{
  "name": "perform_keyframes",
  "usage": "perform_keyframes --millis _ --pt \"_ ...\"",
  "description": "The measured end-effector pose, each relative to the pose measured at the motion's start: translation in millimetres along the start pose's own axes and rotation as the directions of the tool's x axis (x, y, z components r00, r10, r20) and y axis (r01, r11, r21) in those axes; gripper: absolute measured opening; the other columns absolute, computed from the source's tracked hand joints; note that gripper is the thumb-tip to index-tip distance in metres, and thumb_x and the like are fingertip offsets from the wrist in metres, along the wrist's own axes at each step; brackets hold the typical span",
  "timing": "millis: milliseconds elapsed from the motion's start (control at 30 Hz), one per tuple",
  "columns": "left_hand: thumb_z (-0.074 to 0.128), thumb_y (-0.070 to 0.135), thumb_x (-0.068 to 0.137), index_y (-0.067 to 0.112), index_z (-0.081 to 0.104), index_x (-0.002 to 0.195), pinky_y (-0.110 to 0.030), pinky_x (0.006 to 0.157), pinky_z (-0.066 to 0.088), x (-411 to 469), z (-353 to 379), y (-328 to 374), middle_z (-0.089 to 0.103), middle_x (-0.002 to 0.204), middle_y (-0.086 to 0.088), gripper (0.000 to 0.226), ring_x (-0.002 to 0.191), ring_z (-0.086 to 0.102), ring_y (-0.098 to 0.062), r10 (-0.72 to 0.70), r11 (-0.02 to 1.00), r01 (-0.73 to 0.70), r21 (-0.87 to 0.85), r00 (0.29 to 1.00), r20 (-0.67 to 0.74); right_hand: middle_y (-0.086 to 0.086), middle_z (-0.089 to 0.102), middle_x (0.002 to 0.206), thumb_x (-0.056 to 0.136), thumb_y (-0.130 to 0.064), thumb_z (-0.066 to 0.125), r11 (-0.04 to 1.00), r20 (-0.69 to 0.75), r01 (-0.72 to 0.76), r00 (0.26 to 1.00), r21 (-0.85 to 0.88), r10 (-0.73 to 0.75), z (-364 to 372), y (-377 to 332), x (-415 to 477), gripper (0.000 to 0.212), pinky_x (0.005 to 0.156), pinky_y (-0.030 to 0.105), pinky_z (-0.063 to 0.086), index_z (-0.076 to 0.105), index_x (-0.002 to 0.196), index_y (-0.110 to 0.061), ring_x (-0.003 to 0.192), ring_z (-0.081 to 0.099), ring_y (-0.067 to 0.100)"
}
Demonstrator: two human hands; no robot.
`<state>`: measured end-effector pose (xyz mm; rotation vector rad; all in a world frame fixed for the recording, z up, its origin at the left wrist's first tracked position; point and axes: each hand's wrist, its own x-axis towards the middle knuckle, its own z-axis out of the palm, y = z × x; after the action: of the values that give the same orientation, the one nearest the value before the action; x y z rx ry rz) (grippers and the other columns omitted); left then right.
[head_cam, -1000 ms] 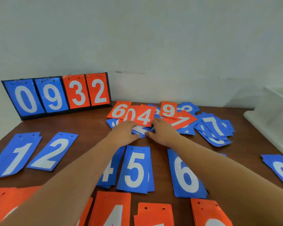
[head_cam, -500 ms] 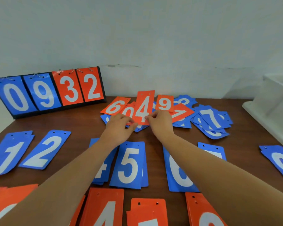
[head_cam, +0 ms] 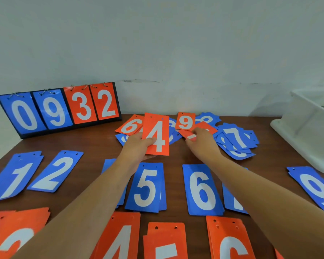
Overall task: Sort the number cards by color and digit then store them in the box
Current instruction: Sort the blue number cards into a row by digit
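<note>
Number cards lie in sorted rows on the brown bench. Along the bottom edge of the frame run orange stacks: one at lower left with its digit cut off, then the orange 4 stack, the orange 5 stack and the orange 6 stack. Above them sits a blue row: the blue 1 stack at the left, the blue 5 stack, the blue 6 stack, and the blue 9 stack at the right edge. Both forearms cross this row and cover parts of it.

At centre frame the left hand grips a single orange 4 card by its lower left edge, thumb on its face, holding it upright off the bench. Just right of it the right hand reaches into the unsorted pile, fingers curled and pinching an orange card whose digit is mostly hidden. An orange 6, an orange 9 and a blue 7 show in that pile.

In the upper left a flip scoreboard leans near the wall, reading 0 9 in blue and 3 2 in orange. At the right edge stands a white box, well apart from both hands.
</note>
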<state>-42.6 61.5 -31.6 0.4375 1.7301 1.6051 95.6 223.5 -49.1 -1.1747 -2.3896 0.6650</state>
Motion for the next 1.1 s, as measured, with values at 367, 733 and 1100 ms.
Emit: perform_keyframes --millis 367,733,1100 --pt "0.069 0.024 0.092 0.019 0.040 0.147 -0.050 0.084 0.060 2.3 4.0 -13.6 0.059 0.133 -0.007 0.063 0.110 0.065 -0.027 -0.051 0.998 0.053 0.029 0.998 -0.038 0.009 0.063 0.100 0.099 -0.016 0.043 0.794 -0.009 0.189 0.971 -0.578 -0.238 3.4 6.6 7.6 0.019 0.073 0.034 0.043 0.061 0.101 -0.009 0.086 0.059 0.026" --pt "0.047 0.014 0.104 0.010 0.052 0.114 -0.049 0.083 0.056 -77.1 8.0 11.7 0.066 0.114 -0.013 0.013 0.105 0.065 -0.030 -0.096 0.925 0.106 -0.366 0.994 0.045 0.007 0.064 0.101 0.091 -0.018 0.061 0.856 -0.467 0.483 0.724 -0.183 -0.508 -36.1 -49.1 -104.8 0.013 0.047 0.033 0.049 0.072 0.096 -0.012 0.059 0.059 0.025" --pt "0.063 0.002 0.093 0.014 0.059 0.118 -0.040 0.081 0.058 -197.2 -11.4 -28.0 0.072 0.114 -0.010 0.028 0.096 0.073 -0.022 0.114 0.981 -0.111 -0.158 0.994 0.008 -0.013 0.054 0.120 0.093 -0.025 0.064 0.844 -0.133 0.350 0.936 0.405 -0.325 -47.6 -61.3 -242.2 0.026 0.087 0.011 0.043 0.064 0.119 -0.022 0.103 0.058 0.001"
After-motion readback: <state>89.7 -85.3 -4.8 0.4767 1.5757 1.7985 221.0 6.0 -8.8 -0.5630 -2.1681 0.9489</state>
